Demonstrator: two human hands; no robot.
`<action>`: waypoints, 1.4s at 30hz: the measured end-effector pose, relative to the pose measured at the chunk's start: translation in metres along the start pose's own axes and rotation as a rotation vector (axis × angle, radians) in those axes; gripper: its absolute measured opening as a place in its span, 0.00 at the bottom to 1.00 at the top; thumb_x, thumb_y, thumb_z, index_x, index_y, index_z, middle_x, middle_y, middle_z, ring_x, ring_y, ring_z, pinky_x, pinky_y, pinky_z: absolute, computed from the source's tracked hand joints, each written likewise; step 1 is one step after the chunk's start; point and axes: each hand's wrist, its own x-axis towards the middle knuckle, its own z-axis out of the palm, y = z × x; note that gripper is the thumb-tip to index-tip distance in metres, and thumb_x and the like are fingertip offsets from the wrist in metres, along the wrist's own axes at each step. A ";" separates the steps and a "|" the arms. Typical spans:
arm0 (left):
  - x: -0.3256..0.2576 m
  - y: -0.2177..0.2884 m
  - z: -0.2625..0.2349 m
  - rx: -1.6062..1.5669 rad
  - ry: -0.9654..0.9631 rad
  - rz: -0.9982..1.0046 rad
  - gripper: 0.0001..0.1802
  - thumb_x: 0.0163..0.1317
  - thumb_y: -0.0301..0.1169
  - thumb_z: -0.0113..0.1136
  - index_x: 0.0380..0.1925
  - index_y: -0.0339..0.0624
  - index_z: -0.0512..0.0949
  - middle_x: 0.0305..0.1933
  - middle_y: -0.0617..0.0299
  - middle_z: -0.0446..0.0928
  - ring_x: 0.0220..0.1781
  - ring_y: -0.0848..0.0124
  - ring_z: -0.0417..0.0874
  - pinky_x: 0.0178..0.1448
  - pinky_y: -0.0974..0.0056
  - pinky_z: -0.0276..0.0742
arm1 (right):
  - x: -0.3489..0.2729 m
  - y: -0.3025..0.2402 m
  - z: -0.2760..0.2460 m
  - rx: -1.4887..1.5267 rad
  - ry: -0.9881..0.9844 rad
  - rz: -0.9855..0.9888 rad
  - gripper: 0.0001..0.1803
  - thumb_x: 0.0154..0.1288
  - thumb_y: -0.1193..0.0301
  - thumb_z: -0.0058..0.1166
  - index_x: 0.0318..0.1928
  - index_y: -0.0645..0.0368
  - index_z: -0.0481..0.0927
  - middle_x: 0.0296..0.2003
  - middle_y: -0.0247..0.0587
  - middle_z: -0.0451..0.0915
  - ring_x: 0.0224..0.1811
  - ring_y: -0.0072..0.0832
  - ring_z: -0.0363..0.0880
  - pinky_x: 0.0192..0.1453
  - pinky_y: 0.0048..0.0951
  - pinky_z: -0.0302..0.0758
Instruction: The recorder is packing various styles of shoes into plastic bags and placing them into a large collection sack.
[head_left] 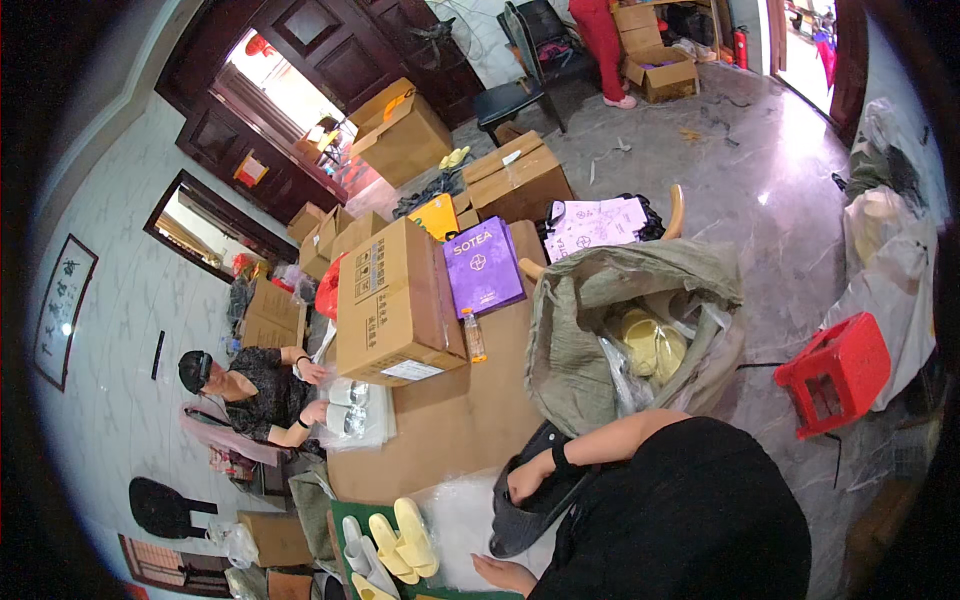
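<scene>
Bag, dark, over clear plastic; right hand inside, can't tell if gripping; left hand empty, uncurled. Tug could slide unsteadied bag into yellow slippers.

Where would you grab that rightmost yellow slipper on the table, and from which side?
I'd pinch the rounded far end of the yellow slipper, coming from the right, over the clear plastic. That end sticks out past the neighbouring yellow slipper, which crowds its left side. The person's left hand is already on the right, so that approach looks easiest.
</scene>
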 end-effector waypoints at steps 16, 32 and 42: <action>0.038 0.073 -0.004 0.209 -0.586 -0.240 0.19 0.65 0.33 0.38 0.57 0.49 0.64 0.61 0.61 0.64 0.64 0.57 0.59 0.64 0.39 0.43 | -0.010 -0.008 0.041 -0.804 0.219 -0.230 0.21 0.53 0.60 0.52 0.45 0.58 0.74 0.38 0.48 0.74 0.48 0.41 0.68 0.46 0.43 0.64; 0.093 0.085 -0.030 0.203 -0.490 0.026 0.18 0.60 0.25 0.43 0.51 0.37 0.68 0.57 0.50 0.67 0.60 0.47 0.62 0.64 0.45 0.48 | -0.002 -0.017 0.042 -0.775 0.554 -0.440 0.17 0.57 0.59 0.48 0.41 0.57 0.74 0.30 0.43 0.71 0.39 0.39 0.67 0.41 0.40 0.62; 0.063 -0.013 0.006 -0.195 -0.362 -0.294 0.15 0.64 0.26 0.38 0.45 0.29 0.71 0.47 0.42 0.73 0.49 0.48 0.72 0.54 0.54 0.66 | 0.001 -0.002 0.044 -0.729 0.397 -0.554 0.15 0.54 0.61 0.50 0.35 0.58 0.76 0.27 0.45 0.71 0.37 0.41 0.68 0.38 0.43 0.65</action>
